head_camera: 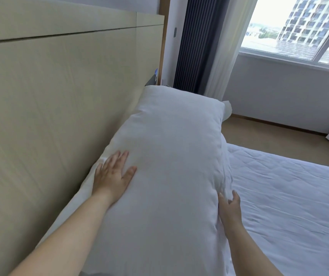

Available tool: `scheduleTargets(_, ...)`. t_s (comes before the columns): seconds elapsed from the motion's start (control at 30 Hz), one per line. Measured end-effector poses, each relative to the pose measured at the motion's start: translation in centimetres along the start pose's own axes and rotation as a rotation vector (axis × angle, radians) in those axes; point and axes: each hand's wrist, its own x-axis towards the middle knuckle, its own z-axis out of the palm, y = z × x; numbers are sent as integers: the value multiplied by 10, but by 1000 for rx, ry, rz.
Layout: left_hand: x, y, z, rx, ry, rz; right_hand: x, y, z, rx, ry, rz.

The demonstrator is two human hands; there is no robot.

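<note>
The plump white fabric pillow [169,156] lies on the white-sheeted bed [291,196], long axis running 7 to 1 o'clock along the beige wooden headboard [50,96]. The left hand [112,176] presses flat near its 9 o'clock edge, fingers spread wide; the right hand [229,208] meets its 4 o'clock edge, fingers half curled, grip unclear
</note>
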Motion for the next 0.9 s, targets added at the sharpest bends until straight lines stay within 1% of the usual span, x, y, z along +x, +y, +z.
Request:
scheduleTargets(0.1,-10,3,-7,-16,-9,-63,-24,-11,-7,-154,59,-173)
scheduleTargets(0.13,-15,3,-9,-15,-14,-78,-33,-15,-9,-223,47,-252)
scheduleTargets(0.2,-31,4,-14,-10,-24,-97,-46,-18,-12,-386,-29,-353)
scheduleTargets(0.3,-67,6,-17,-3,-69,-114,-63,-20,-17,-652,-158,-363)
scheduleTargets(0.4,-109,2,-19,32,-80,-115,-85,-21,-23,-795,-241,-376)
scheduleTargets(0.47,-138,-5,-21,70,-119,-135,-100,-14,-33,-911,-276,-408)
scheduleTargets(0.53,-168,-12,-21,0,-191,-213,-115,-6,-46,-982,-282,-467)
scheduleTargets(0.57,-184,-13,-20,-65,-197,-259,-122,-4,-52,-982,-275,-517)
scheduleTargets(0.63,-221,-10,-18,-208,-102,-322,-140,0,-60,-908,-286,-617)
scheduleTargets(0.73,-287,-1,-16,-367,163,-436,-172,6,-61,-759,-436,-751)
scheduleTargets(0.8,-338,3,-14,-364,284,-513,-198,13,-57,-665,-546,-831)
scheduleTargets(0.9,-419,-5,-10,-365,391,-609,-249,28,-46,-569,-729,-870)
